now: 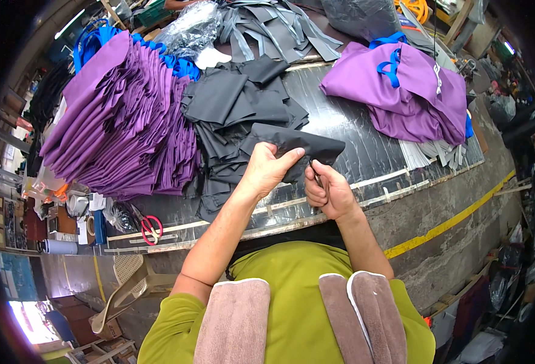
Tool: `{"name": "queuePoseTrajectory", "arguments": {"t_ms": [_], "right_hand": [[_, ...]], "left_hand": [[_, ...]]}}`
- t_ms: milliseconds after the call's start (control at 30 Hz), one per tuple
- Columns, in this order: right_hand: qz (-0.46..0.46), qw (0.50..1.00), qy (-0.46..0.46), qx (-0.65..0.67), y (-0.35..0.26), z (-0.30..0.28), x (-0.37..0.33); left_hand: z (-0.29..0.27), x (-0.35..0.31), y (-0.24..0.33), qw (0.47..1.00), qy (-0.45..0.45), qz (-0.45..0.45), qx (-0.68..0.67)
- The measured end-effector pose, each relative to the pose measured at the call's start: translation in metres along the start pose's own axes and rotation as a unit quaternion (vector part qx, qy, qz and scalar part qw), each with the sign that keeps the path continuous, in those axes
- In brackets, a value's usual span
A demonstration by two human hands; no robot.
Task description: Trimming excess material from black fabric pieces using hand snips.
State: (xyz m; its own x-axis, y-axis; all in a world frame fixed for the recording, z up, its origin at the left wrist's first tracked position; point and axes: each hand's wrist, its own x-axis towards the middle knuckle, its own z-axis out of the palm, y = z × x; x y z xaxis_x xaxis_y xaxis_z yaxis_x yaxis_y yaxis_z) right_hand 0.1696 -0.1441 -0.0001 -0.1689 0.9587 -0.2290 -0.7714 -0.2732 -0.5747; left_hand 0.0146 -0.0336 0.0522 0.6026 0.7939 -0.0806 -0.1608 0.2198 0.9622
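Observation:
My left hand [275, 165] pinches a black fabric piece [322, 145] between thumb and fingers, held up over the front of the table. Close beside it, my right hand [330, 189] is closed around small dark thread snips [314, 173], whose tip meets the lower edge of the fabric. Most of the snips is hidden by my fingers. Behind and left of my hands lies a loose pile of black fabric pieces [231, 100]. Further left, a tall stack of purple fabric bags [122, 121] with blue handles leans on the table. More purple bags [401, 91] lie in a heap at the right.
Red-handled scissors [151, 230] rest at the front left edge of the dark table [334, 121]. Grey strips [267, 27] and clear plastic wrap [188, 27] lie at the back. A beige plastic chair [131, 285] stands at lower left. Yellow floor line [443, 221] runs at right.

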Motion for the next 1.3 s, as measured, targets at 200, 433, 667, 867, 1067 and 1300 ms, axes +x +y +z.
{"name": "queuePoseTrajectory", "arguments": {"t_ms": [200, 433, 667, 867, 1067, 1300], "right_hand": [[0.000, 1.000, -0.004, -0.003, 0.001, 0.001, 0.003], [-0.006, 1.000, -0.002, 0.016, 0.001, 0.002, 0.002], [-0.012, 1.000, 0.001, 0.005, 0.004, -0.002, 0.002], [-0.015, 1.000, 0.007, 0.012, 0.006, -0.003, 0.003], [-0.016, 1.000, 0.016, 0.004, 0.006, -0.003, 0.002], [-0.021, 1.000, 0.007, -0.001, 0.010, -0.004, 0.002]], "left_hand": [[-0.005, 0.001, 0.000, 1.000, 0.011, -0.013, 0.012], [0.002, -0.004, 0.004, 1.000, -0.008, -0.001, -0.012], [0.001, -0.001, -0.006, 0.999, -0.032, 0.004, -0.021], [0.004, -0.004, -0.001, 0.999, -0.041, -0.005, -0.005], [0.003, -0.004, -0.004, 0.999, -0.030, -0.010, 0.007], [0.002, -0.002, -0.011, 1.000, -0.009, 0.001, 0.015]]}}
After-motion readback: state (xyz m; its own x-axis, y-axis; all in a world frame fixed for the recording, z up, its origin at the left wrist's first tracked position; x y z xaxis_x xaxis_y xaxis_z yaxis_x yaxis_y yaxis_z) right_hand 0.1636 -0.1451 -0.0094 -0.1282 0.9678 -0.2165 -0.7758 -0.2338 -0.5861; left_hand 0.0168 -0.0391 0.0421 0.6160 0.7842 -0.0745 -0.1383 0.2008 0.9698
